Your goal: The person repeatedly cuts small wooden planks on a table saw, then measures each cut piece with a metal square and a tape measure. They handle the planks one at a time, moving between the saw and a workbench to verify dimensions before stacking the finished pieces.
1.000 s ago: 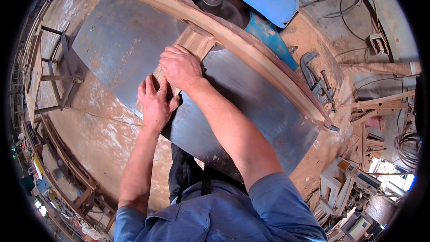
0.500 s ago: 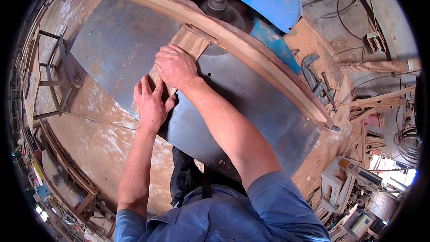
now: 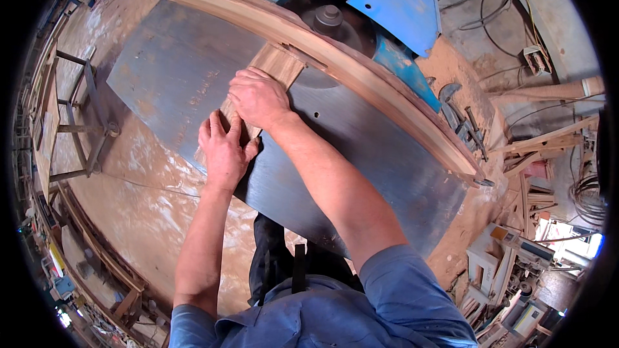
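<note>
Both my hands press on a flat, streaky brown wooden board (image 3: 276,63) lying across the steel table (image 3: 390,171), its far end against a long wooden fence (image 3: 367,84). My right hand (image 3: 258,96) grips the board's middle with bent fingers. My left hand (image 3: 225,151) holds the nearer end, lower and to the left, thumb at the board's edge. Behind the fence are a dark round spindle (image 3: 327,20) and blue machine guards (image 3: 393,6). A small hole shows in the table right of the board.
Metal clamps (image 3: 467,125) lie right of the fence, near a ribbed hose (image 3: 541,93), hanging cables and scrap wood (image 3: 532,154). A metal frame (image 3: 80,125) stands at left beside stacked timber. A cluttered machine (image 3: 490,261) sits at lower right; sawdust covers the floor (image 3: 135,219).
The board and both hands have slid leftward along the fence, away from the small hole in the table. My grip looks the same. The whole view has shifted slightly.
</note>
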Tool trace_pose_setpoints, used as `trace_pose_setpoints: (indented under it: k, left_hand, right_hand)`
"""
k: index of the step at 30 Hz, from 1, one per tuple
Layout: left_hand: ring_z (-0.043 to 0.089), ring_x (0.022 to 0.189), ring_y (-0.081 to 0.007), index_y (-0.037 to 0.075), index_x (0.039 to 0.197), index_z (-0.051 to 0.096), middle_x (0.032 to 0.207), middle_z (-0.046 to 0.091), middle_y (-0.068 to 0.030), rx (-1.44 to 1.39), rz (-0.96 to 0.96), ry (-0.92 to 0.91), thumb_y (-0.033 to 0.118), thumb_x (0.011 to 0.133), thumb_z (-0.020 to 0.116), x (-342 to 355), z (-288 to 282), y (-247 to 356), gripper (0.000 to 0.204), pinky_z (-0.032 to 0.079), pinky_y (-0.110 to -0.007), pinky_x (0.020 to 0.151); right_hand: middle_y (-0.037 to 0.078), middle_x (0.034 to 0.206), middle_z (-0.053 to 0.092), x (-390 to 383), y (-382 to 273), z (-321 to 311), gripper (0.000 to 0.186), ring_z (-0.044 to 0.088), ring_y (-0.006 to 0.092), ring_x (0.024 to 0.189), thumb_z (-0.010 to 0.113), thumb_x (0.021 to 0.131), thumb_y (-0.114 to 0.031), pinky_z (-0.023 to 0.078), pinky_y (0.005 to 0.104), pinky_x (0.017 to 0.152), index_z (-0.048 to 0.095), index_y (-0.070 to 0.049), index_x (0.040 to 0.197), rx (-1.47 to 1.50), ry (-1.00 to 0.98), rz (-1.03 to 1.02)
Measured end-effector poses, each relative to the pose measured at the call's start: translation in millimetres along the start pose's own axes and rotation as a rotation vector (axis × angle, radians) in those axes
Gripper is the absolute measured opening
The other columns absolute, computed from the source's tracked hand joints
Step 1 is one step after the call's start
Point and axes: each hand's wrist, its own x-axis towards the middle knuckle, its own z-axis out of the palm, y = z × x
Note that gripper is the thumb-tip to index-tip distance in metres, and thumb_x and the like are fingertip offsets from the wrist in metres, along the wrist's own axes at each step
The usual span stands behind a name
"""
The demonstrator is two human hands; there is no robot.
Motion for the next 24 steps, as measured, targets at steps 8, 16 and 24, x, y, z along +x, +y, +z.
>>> trace_pose_setpoints:
  k: [8, 16, 24]
  left_hand:
    - [0.042, 0.12, -0.0428, 0.008, 0.128, 0.059, 0.133, 0.045, -0.0248, -0.063, -0.012, 0.048, 0.032, 0.068, 0.077, 13, -20, -32, 0.067, 0.036, -0.052, 0.102]
    - [0.04, 0.121, -0.0489, 0.003, 0.128, 0.055, 0.137, 0.041, -0.0297, -0.119, -0.177, 0.28, 0.032, 0.064, 0.078, -153, -98, -92, 0.073, 0.035, -0.056, 0.103]
    - [0.038, 0.127, -0.047, -0.001, 0.141, 0.037, 0.141, 0.036, -0.0289, -0.062, -0.543, 0.403, 0.041, 0.072, 0.079, -398, -125, -45, 0.091, 0.033, -0.053, 0.107]
  right_hand:
    - [0.009, 0.101, 0.07, 22, -18, 24, 0.015, 0.061, 0.0255, 0.109, 0.068, 0.081, -0.016, 0.043, 0.0397, 0.105, 0.072, -0.002, 0.087, 0.067, 0.165, 0.031]
    - [0.009, 0.109, 0.064, -67, -176, -17, 0.035, 0.063, 0.0152, 0.092, 0.064, 0.094, -0.016, 0.053, 0.0292, 0.078, 0.052, 0.0, 0.124, 1.09, -0.118, 0.881]
    - [0.003, 0.088, 0.066, -149, -334, -6, 0.021, 0.06, 0.0098, 0.077, 0.062, 0.094, -0.017, 0.052, 0.028, 0.071, 0.065, 0.002, 0.102, 1.285, -0.767, 0.824]
